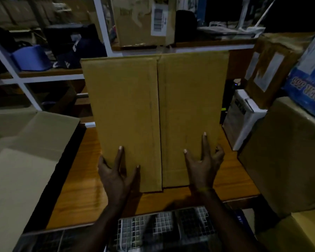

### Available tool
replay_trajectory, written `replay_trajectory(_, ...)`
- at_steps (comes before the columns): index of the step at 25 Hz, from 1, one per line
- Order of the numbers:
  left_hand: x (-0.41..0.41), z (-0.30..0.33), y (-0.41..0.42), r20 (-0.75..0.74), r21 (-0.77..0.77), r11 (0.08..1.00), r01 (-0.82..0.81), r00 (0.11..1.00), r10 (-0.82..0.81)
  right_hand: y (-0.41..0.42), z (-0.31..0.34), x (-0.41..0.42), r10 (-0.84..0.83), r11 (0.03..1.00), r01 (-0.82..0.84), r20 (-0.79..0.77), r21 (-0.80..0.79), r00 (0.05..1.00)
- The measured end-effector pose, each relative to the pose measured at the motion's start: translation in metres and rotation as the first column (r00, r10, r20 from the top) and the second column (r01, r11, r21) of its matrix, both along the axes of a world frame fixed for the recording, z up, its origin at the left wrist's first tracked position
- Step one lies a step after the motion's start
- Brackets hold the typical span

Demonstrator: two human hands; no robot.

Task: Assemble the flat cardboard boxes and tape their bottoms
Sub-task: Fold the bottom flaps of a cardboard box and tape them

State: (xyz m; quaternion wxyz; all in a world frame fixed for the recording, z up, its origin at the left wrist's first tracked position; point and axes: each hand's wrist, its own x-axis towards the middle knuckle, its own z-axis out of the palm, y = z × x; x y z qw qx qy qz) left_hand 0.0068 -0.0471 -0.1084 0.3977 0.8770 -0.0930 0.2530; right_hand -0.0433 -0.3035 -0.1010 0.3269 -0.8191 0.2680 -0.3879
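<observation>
Matt brown cardboard on the box (153,110), smooth with faint creases. The table (84,188) under it is orange wood, glossy and reflecting light. At six o'clock a metal wire-mesh basket (162,228); at three o'clock a white plastic device (242,117).

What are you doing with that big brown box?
A person is putting a cardboard box together on a wooden table. Its two flaps are folded shut and meet in a seam down the middle. The left hand and right hand press flat on the flaps. No tape shows on the seam.
</observation>
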Motion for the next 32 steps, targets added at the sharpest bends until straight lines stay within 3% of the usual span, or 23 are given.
replay_trajectory(7,-0.026,0.031,-0.001,-0.102,0.065,0.971,-0.228,0.967,0.234,0.008,0.028,0.001,0.007,1.000,-0.010,-0.131,-0.022,0.991)
replay_trajectory(11,-0.029,0.038,0.006,-0.201,0.104,0.958,-0.268,0.937,0.284,0.011,0.027,0.004,0.055,0.995,-0.074,-0.265,-0.064,0.963)
replay_trajectory(17,-0.007,0.042,0.006,-0.251,0.207,0.956,-0.209,0.933,0.259,0.012,0.023,0.005,0.047,0.981,-0.120,-0.412,-0.153,0.910)
replay_trajectory(22,0.005,0.036,0.005,-0.336,0.488,0.870,-0.070,0.905,0.261,0.013,0.020,0.009,0.059,0.932,-0.278,-0.657,-0.234,0.751)
replay_trajectory(26,0.007,0.035,0.011,-0.402,0.524,0.851,-0.014,0.877,0.262,0.017,0.021,0.012,0.091,0.917,-0.342,-0.730,-0.203,0.677)
replay_trajectory(32,-0.003,0.039,0.020,-0.414,0.580,0.814,0.027,0.870,0.266,0.030,0.026,0.004,0.082,0.909,-0.363,-0.765,-0.205,0.639)
